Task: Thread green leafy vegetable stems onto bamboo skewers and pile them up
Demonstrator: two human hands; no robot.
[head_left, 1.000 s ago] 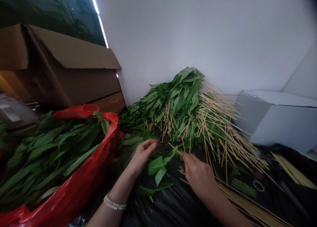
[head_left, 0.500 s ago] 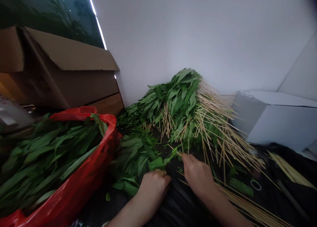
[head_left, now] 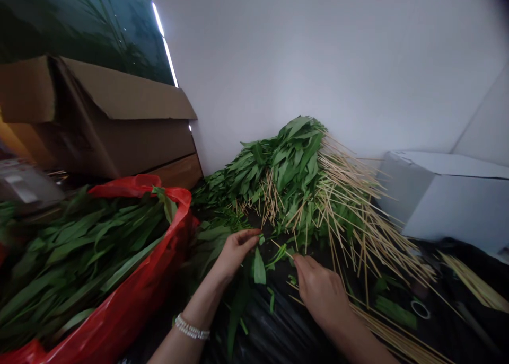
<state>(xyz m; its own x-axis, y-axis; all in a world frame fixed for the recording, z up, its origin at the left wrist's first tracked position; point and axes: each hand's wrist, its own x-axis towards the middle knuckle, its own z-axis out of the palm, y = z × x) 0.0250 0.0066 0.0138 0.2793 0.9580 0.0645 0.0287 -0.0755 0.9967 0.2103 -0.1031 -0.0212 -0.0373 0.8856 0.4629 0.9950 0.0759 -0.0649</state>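
My left hand (head_left: 234,252), with a bead bracelet on the wrist, pinches the top of a green leaf stalk (head_left: 258,266) that hangs down over black plastic sheeting (head_left: 274,332). My right hand (head_left: 320,290) is closed on a thin bamboo skewer (head_left: 278,243) whose far end carries folded green leaves, close to the left hand's fingertips. Just behind both hands rises a big pile of leaf skewers (head_left: 306,178) with their bare sticks fanning to the right.
A red plastic bag (head_left: 131,295) full of loose long leaves lies at the left. Behind it stand cardboard boxes (head_left: 115,120). A white box (head_left: 449,194) sits at the right, with loose bamboo skewers (head_left: 397,335) in front of it and a small ring (head_left: 418,309).
My left hand, down on the black plastic half a second ago, has risen toward the skewer tip with a leaf stalk pinched. My right hand has stayed nearly in place.
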